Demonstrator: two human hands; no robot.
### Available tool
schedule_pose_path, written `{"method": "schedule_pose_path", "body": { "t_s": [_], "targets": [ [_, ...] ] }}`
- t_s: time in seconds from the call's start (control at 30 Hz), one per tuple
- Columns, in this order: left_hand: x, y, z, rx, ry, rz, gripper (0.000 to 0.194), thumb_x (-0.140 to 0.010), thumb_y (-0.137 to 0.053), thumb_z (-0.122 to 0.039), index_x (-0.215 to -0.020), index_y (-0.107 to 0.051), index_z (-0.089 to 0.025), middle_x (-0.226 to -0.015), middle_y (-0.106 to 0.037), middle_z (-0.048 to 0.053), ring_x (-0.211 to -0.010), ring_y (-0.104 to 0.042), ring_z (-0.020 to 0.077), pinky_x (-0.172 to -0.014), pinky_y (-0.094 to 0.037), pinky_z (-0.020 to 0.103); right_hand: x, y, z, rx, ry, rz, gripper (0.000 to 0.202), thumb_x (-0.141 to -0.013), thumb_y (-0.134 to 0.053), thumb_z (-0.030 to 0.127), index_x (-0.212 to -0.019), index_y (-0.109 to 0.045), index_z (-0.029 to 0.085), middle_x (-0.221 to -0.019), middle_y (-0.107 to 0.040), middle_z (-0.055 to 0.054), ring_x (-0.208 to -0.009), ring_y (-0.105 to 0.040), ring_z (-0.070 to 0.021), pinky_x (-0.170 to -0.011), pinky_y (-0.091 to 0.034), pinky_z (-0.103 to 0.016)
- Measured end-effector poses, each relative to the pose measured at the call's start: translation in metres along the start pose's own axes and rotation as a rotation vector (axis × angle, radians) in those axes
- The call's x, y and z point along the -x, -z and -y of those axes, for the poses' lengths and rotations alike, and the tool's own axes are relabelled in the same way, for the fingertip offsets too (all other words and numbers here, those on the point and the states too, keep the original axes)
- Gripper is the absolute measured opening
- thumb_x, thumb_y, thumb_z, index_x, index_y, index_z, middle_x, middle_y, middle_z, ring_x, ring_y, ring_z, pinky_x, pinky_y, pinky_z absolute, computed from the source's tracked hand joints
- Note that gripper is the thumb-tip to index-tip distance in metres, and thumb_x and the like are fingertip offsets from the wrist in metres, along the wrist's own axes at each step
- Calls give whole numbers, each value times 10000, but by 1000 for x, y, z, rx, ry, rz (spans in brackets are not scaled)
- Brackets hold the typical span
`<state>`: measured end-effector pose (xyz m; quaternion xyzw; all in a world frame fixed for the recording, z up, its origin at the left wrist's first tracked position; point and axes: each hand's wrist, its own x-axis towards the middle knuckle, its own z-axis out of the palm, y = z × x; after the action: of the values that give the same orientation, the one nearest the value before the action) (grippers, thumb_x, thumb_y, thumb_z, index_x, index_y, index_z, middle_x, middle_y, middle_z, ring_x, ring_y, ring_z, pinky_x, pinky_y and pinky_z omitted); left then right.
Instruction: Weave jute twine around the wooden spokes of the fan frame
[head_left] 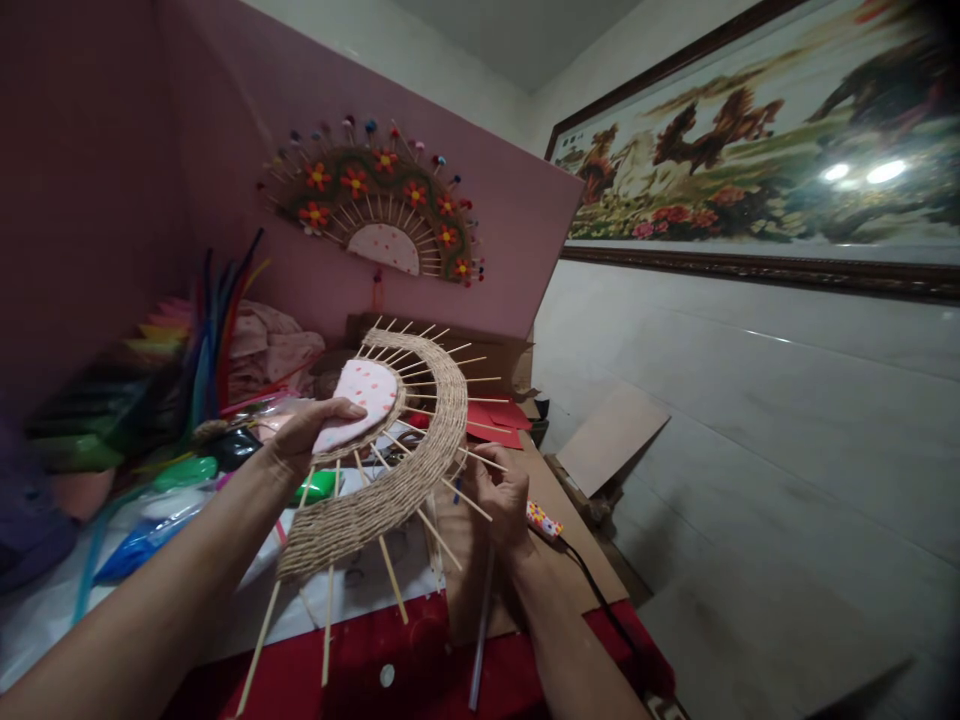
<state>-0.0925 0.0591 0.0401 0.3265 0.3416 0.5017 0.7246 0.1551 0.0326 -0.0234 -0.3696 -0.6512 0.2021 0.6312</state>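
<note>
A half-ring of woven brown twine (397,487) on thin wooden sticks fans out around a white half-disc with red dots (369,388). My left hand (319,425) grips this half-disc, its thumb on top and the other fingers hidden beneath. Near the outer edge at the right, my right hand (501,490) has its fingers closed by the stick ends; what they pinch, if anything, is too small to make out. The woven piece is held up tilted above the table.
A finished fan with red flowers (385,200) hangs on the pink panel. Below lie brown cardboard (566,510), red paper (496,422), a patterned tool with a black cord (544,521), a clear stick (482,630), plastic bags (154,535) and colored pipe cleaners (217,350).
</note>
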Motion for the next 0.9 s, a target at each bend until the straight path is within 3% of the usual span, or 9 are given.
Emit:
{"method": "schedule_pose_path", "body": {
  "t_s": [0.1,0.17,0.27,0.37,0.43,0.53,0.63,0.8,0.9],
  "targets": [
    [2,-1,-2,9,-38,-17,305,-590,-558,-56,-877,-655,-24,-660,-701,153,-484,-645,232,-444,-555,300,-1,-1,3,31,69,101,133,-840,-537,257,-834,-639,172,-816,-603,-38,-777,-575,-148,-712,-463,-265],
    [3,-1,-5,8,-43,-35,327,-588,-549,-51,-895,-657,-28,-667,-704,146,-473,-641,227,-434,-551,299,-1,1,6,83,94,103,157,-853,-508,236,-870,-651,173,-860,-622,-52,-817,-585,-158,-744,-464,-282],
    [5,-1,-8,-8,-39,-52,333,-589,-546,-51,-900,-661,-28,-649,-699,142,-466,-639,226,-431,-549,294,1,8,15,155,128,-113,200,-879,-438,208,-955,-620,175,-898,-626,-64,-843,-592,-173,-756,-468,-316],
    [5,0,-8,-41,-48,-52,310,-594,-558,-57,-882,-672,-47,-625,-692,132,-470,-639,221,-439,-546,281,6,15,28,240,350,-311,245,-880,-384,187,-1019,-586,193,-948,-581,-72,-895,-564,-197,-783,-457,-373],
    [6,0,-8,-64,-48,-61,284,-601,-566,-65,-860,-682,-72,-624,-694,123,-469,-635,211,-434,-539,266,8,17,35,338,527,-271,273,-863,-400,203,-1062,-586,218,-997,-540,-79,-940,-527,-218,-813,-432,-412],
    [8,-3,-6,-93,-44,-83,226,-602,-581,-73,-799,-689,-101,-616,-695,111,-467,-627,201,-440,-538,264,8,16,41,534,610,-119,269,-839,-471,247,-1063,-619,262,-1073,-512,-75,-1012,-468,-248,-869,-369,-451],
    [11,-5,-5,-114,-58,-99,176,-593,-600,-82,-746,-684,-105,-629,-698,111,-477,-625,201,-457,-543,279,7,16,42,625,577,-16,270,-849,-478,278,-1074,-627,284,-1112,-516,-63,-1061,-431,-259,-903,-321,-464],
    [11,-5,-4,-174,-80,-102,135,-580,-625,-86,-702,-680,-106,-630,-695,116,-496,-627,201,-479,-541,271,5,21,47,503,464,124,404,-921,-264,336,-1104,-618,267,-1154,-491,-67,-1126,-390,-250,-956,-293,-482],
    [7,-2,-4,-180,-63,-72,159,-563,-623,-67,-708,-685,-92,-643,-697,132,-499,-629,207,-484,-542,273,3,22,50,520,444,184,411,-921,-266,363,-1093,-630,278,-1193,-469,-56,-1162,-354,-253,-986,-260,-493]
  ]
}}
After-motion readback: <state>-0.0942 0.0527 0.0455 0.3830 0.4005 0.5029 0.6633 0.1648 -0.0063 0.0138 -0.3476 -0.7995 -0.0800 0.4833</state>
